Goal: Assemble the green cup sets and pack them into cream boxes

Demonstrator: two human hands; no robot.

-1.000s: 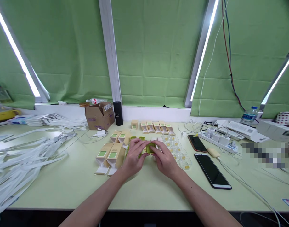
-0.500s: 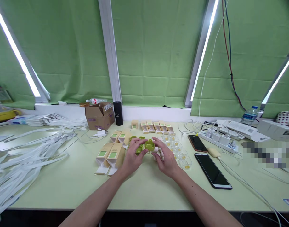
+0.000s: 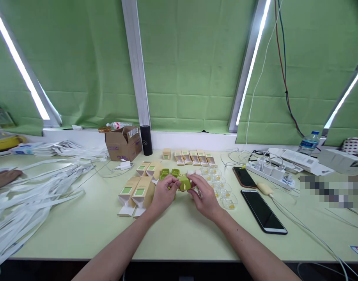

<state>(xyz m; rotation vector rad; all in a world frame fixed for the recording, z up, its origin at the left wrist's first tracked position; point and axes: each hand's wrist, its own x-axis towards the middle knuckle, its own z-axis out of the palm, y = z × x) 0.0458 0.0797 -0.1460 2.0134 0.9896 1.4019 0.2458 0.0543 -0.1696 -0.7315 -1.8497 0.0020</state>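
Observation:
Between my two hands is a small olive-green plastic case (image 3: 184,183), turned so that a side with a pale oval mark faces me. My left hand (image 3: 167,193) pinches its left edge with thumb and fingertips. On the opposite edge, my right hand (image 3: 204,195) grips it, fingers on top and thumb below. More olive-green cases (image 3: 175,172) sit just behind my left hand. Small white pieces (image 3: 193,172) lie partly hidden behind my right hand. To its right are several clear plastic shells (image 3: 229,202) with yellow spots.
Kraft boxes with open flaps (image 3: 144,191) stand at left, and smaller ones (image 3: 194,157) at the back. Two phones (image 3: 263,210), a power strip (image 3: 269,173) and cables lie right. White straps (image 3: 35,203) cover the left, near another person's hand (image 3: 5,178). A brown carton (image 3: 120,146) stands behind.
The green case has been tipped over between my hands, from its open hollow to its marked side. My left fingers have curled in. Another person's hand has come in at the left edge.

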